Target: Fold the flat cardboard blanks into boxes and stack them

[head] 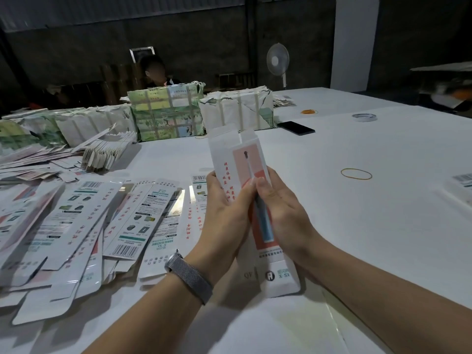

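Right now both hands close around one long cardboard blank (245, 175), held nearly upright above the near edge of the white table (383, 154). The left hand (224, 210), with a grey mesh watch band (190, 275) on its wrist, cups the blank's left side, fingers wrapped behind it and thumb across the front. The right hand (283, 208) grips the right side, its thumb pressed on the printed face — a pink panel with a blue toothbrush picture. The top flaps of the blank stand open and apart; its lower flaps hang down between the wrists.

Along the left edge of the table lies a loose spread of flat blanks (84, 226), overlapping, barcodes and red lettering facing up. Behind them, toward the far left corner, paper-wrapped bundles (166, 113) stand in a row, and a seated person shows just beyond them.

On the right half of the table a yellow rubber band (356, 174) lies alone — further back are a black phone (296, 128), a roll of tape (364, 117) and a small heap of orange bands (309, 111). A white standing fan (278, 60) is past the far edge.
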The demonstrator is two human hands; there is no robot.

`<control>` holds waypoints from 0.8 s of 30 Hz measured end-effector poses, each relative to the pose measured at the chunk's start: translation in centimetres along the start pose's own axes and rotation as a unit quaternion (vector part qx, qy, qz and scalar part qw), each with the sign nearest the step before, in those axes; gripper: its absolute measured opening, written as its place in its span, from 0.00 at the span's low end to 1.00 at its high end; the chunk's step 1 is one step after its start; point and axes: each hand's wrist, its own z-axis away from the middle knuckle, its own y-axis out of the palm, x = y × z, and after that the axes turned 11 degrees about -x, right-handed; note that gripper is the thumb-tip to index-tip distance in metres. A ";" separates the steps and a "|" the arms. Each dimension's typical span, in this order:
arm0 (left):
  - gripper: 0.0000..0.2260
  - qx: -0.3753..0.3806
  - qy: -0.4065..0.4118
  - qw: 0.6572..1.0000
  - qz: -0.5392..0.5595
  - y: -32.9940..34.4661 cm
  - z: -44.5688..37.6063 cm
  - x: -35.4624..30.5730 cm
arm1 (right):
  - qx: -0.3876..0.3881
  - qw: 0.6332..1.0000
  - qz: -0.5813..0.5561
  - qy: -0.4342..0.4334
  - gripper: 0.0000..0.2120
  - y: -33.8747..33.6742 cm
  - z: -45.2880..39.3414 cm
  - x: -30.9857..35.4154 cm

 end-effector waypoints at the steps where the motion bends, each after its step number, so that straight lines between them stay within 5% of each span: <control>1: 0.19 -0.001 0.003 1.000 0.005 0.1 0.1 0.1 | 0.005 1.000 0.001 -0.003 0.21 0.1 0.1 0.0; 11: 0.19 0.005 0.002 1.000 -0.003 0.4 0.1 -0.3 | 0.026 1.000 -0.015 0.000 0.23 0.4 -0.4 -0.8; 17: 0.17 0.014 0.005 1.000 -0.011 0.2 0.0 -0.6 | -0.017 1.000 -0.009 -0.018 0.14 -0.6 -1.0 -0.2; 21: 0.14 0.019 0.009 0.999 -0.046 -0.2 -0.5 -0.5 | -0.044 0.998 0.026 -0.035 0.23 -0.3 -0.7 -0.6; 24: 0.16 0.014 0.024 0.997 -0.068 -0.5 -0.9 -0.4 | -0.072 0.991 0.081 -0.078 0.18 0.1 -0.4 -0.9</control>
